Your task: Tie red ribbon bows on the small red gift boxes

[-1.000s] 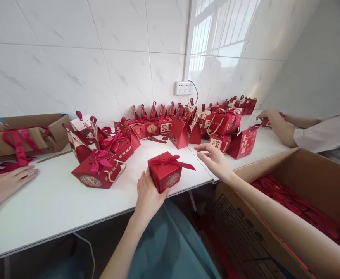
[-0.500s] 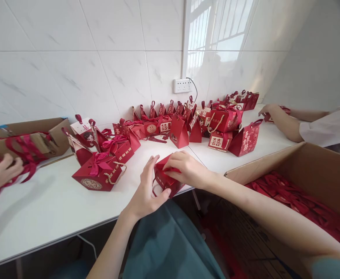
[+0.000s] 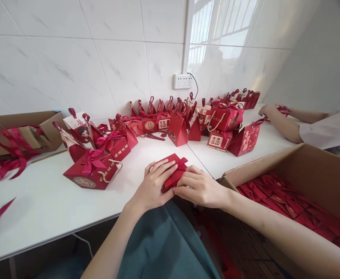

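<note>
A small red gift box (image 3: 174,166) with a red ribbon bow rests at the near edge of the white table (image 3: 50,201). My left hand (image 3: 154,186) wraps round its left side, fingers curled over the top. From the right, my right hand (image 3: 197,188) grips the same box, fingers pressed against its front. Much of the box is hidden under both hands.
Several red gift boxes (image 3: 92,172) and bags (image 3: 245,137) crowd the table's back and left. An open cardboard carton (image 3: 300,164) of flat red packs stands at right. Another carton (image 3: 21,131) with red ribbons lies far left. Another person's arm (image 3: 283,124) rests at right.
My right hand came in from the right and closed on the box, joining my left hand. Both now press it lower at the table edge. The hand at far left has withdrawn.
</note>
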The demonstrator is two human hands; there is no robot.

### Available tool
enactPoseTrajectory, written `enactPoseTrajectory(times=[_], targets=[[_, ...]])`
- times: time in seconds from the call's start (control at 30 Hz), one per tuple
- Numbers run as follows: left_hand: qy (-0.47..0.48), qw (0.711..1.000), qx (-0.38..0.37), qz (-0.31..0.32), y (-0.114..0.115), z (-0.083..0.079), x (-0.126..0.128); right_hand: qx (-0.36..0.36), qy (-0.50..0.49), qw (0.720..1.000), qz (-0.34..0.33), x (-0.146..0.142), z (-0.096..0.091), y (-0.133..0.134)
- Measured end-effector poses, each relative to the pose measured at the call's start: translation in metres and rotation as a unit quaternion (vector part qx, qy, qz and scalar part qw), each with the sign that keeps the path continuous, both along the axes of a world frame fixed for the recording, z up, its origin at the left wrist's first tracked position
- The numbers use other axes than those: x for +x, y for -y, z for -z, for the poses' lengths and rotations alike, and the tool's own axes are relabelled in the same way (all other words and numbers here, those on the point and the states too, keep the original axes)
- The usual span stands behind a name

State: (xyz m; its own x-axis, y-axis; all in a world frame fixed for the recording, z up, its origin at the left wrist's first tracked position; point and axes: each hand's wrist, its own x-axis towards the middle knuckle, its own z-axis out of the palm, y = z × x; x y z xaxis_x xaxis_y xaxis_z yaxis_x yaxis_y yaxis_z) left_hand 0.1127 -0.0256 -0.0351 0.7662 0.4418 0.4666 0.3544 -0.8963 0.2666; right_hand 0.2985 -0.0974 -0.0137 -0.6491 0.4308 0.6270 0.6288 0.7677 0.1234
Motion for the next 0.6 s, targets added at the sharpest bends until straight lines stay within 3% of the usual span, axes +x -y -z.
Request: enactPoseTrajectory(times=[0.07,0.1,0.2,0.27,0.37,0.6], targets=[[0.002,1.000,0.000,0.007,-0.001,0.000,0.000,-0.063,-0.079,0.995,-0.007,0.005,-0.003,-0.003],[0.003,1.000,-0.002,0.010,-0.001,-0.001,0.000,-0.104,-0.140,0.984,0.030,0.008,-0.004,-0.005],[0.000,1.000,-0.012,0.026,-0.002,-0.002,0.000,-0.245,-0.285,0.898,0.229,0.018,-0.008,-0.018],[-0.005,0.999,-0.018,0.039,-0.003,-0.002,0.000,-0.348,-0.315,0.837,0.281,0.022,-0.006,-0.026],[-0.002,0.998,-0.002,0.055,-0.003,-0.001,0.001,-0.467,-0.364,0.780,0.201,0.024,0.000,-0.034],[0.055,0.989,0.128,0.039,0.014,0.004,0.008,-0.552,-0.492,0.664,0.109,0.027,0.009,-0.038]])
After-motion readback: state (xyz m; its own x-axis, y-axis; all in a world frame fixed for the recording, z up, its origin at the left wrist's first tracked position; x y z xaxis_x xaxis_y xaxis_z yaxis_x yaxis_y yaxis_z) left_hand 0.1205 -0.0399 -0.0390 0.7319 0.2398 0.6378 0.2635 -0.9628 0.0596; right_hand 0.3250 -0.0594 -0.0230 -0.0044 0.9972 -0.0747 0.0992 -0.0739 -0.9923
